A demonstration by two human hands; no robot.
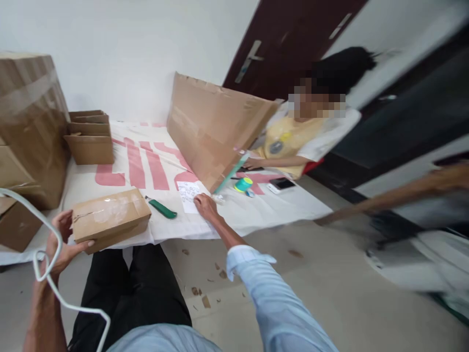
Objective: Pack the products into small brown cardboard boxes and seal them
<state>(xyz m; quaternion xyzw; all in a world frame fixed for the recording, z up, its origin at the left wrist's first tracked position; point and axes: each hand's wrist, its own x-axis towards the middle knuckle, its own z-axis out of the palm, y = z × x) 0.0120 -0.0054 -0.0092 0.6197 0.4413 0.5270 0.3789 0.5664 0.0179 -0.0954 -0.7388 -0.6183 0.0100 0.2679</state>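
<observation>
My left hand (64,242) grips the left end of a closed, taped cardboard box (112,212) at the table's front edge, thumb low on the near side and fingers at its end. My right hand (207,206) is closed, its fingertips pinched at the right edge of a white paper sheet (187,196) printed with small dark outlines. Whether a small piece sits in that pinch is hidden. Between the box and the sheet lies a green utility knife (161,208).
A large carton (32,127) and an open small box (91,142) stand at left. A big cardboard panel (216,127) leans beyond my right hand. Tape roll (243,184) and phone (282,183) lie at right. A person (293,137) sits there. A white cable (47,274) hangs before my left arm.
</observation>
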